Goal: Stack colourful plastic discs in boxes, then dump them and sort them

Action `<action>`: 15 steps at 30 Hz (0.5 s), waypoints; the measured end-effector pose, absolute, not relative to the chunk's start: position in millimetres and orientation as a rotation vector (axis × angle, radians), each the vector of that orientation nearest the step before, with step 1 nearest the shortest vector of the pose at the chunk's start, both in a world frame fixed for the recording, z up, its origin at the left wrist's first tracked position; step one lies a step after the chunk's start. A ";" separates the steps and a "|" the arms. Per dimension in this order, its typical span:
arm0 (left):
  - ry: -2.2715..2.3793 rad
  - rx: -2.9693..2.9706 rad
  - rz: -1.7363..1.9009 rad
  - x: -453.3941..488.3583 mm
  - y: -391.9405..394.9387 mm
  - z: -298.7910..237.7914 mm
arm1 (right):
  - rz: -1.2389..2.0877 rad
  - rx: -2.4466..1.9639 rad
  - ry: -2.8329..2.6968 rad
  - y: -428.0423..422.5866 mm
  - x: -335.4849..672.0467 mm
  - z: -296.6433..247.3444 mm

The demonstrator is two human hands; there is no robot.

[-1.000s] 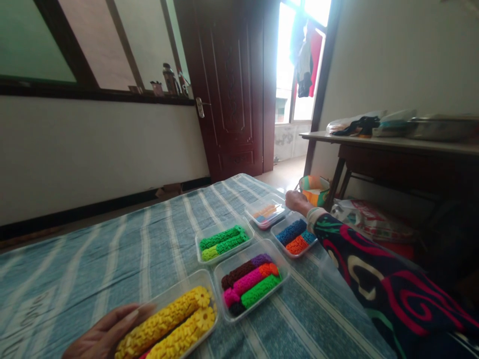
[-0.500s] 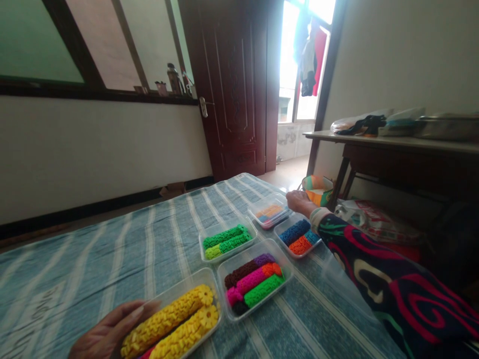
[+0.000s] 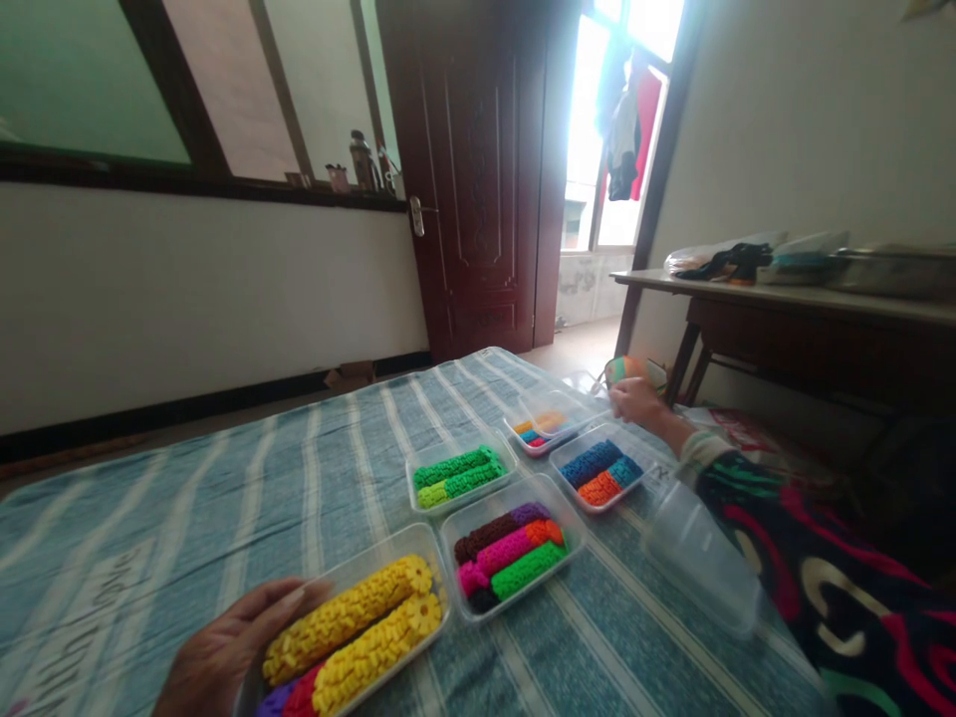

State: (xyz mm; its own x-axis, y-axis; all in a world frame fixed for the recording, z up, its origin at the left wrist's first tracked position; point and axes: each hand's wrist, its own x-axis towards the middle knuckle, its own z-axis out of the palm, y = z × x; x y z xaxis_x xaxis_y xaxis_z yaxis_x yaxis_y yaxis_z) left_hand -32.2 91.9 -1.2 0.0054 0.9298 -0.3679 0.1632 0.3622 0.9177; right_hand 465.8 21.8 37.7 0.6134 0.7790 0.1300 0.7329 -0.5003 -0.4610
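Note:
My left hand [image 3: 224,657] lies at the bottom left, fingers stretched along the side of a clear tray [image 3: 429,543] of yellow toothed pieces [image 3: 351,622]. My right hand [image 3: 638,400] reaches far across the striped cloth. Its fingers are curled, and what they hold is hidden. It hovers by the far corner of the tray of blue and orange pieces [image 3: 597,473], just right of the farthest tray [image 3: 549,418] of mixed pieces. Between the hands sit a tray of green pieces [image 3: 459,473] and a tray of mixed-colour rolls [image 3: 508,548].
An empty clear tray [image 3: 698,558] lies under my right forearm. A dark wooden table [image 3: 807,299] with items on top stands at the right. A colourful basket [image 3: 631,366] sits on the floor behind my right hand, and a brown door [image 3: 485,199] is beyond the bed.
My right hand has drawn right, from the farthest tray's edge to the blue tray's far corner. My left hand stays on the yellow tray. The view has shifted slightly.

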 end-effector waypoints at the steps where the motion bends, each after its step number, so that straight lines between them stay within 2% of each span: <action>1: 1.408 1.005 0.790 -32.2 90.7 0.6 | 0.117 -2.331 -1.181 5.3 467.5 37.0; 6: 1.318 1.018 0.854 -31.1 84.4 2.2 | 0.187 -2.145 -1.233 -87.2 485.7 18.1; 12: 1.280 1.119 0.883 -31.4 83.0 3.0 | 0.319 -2.153 -1.225 -167.7 512.5 -28.6; 13: 1.271 1.130 0.891 -31.6 83.0 2.8 | 0.292 -2.161 -1.272 -174.8 515.1 -35.7; 15: 1.247 1.145 0.893 -32.6 83.5 0.9 | 0.020 -2.165 -1.325 -184.3 518.7 -46.8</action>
